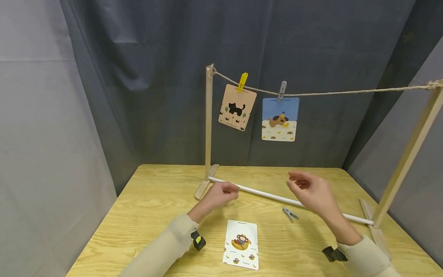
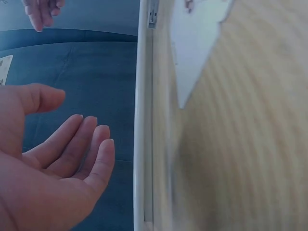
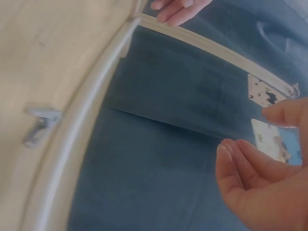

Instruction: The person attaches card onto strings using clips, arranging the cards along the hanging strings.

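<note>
My left hand (image 1: pixel 221 193) hovers over the table by the white rod, with nothing in its loosely bent fingers; the left wrist view shows thumb and fingers apart. Farther right, my right hand (image 1: pixel 313 191) is raised, its fingers relaxed and holding nothing. A grey clothespin (image 1: pixel 290 214) lies on the table between the hands, nearer the right one. Below them a white monkey card (image 1: pixel 240 244) lies flat. On the string, a yellow clothespin (image 1: pixel 242 82) holds a tilted black-cat card (image 1: pixel 237 107), and another grey clothespin (image 1: pixel 282 91) holds a blue-and-cream dog card (image 1: pixel 280 119).
A wooden post (image 1: pixel 209 123) at the left and a slanting wooden post (image 1: pixel 408 154) at the right carry the string (image 1: pixel 346 92). The white rod (image 1: pixel 266 195) joins their feet low across the table (image 1: pixel 155 215). Dark curtain (image 1: pixel 155 96) hangs behind.
</note>
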`<state>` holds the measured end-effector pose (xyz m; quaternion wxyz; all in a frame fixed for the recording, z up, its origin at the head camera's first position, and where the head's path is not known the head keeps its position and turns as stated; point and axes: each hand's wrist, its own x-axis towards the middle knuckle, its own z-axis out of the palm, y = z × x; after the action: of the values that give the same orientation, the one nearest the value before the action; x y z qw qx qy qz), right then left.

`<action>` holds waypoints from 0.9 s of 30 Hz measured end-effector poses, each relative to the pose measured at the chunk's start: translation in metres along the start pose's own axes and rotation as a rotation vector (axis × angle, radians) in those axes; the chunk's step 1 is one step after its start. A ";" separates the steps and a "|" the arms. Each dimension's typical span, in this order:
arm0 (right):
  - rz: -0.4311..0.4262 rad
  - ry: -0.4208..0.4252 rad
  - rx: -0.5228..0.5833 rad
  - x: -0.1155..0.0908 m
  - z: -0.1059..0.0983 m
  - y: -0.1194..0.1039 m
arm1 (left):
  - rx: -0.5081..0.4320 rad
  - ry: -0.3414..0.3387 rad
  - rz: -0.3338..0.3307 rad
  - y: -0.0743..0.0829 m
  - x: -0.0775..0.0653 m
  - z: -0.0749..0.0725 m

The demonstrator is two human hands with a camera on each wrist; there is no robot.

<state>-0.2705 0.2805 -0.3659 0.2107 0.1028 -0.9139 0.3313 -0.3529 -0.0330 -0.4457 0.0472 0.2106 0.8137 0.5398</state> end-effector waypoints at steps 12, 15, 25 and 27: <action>0.052 -0.113 0.033 -0.012 0.021 0.031 | 0.044 -0.087 0.013 -0.020 -0.021 -0.003; 0.093 -0.141 0.042 -0.014 0.023 0.036 | 0.033 -0.106 0.004 -0.022 -0.024 -0.001; 0.201 -0.229 0.108 -0.021 0.030 0.045 | -0.005 -0.163 -0.044 -0.024 -0.030 0.001; 0.206 -0.249 0.111 -0.023 0.032 0.048 | -0.013 -0.176 -0.051 -0.024 -0.032 0.002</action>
<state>-0.2758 0.2977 -0.4253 0.0546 0.0601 -0.9190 0.3857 -0.3306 -0.0517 -0.4726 0.1336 0.2362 0.8080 0.5231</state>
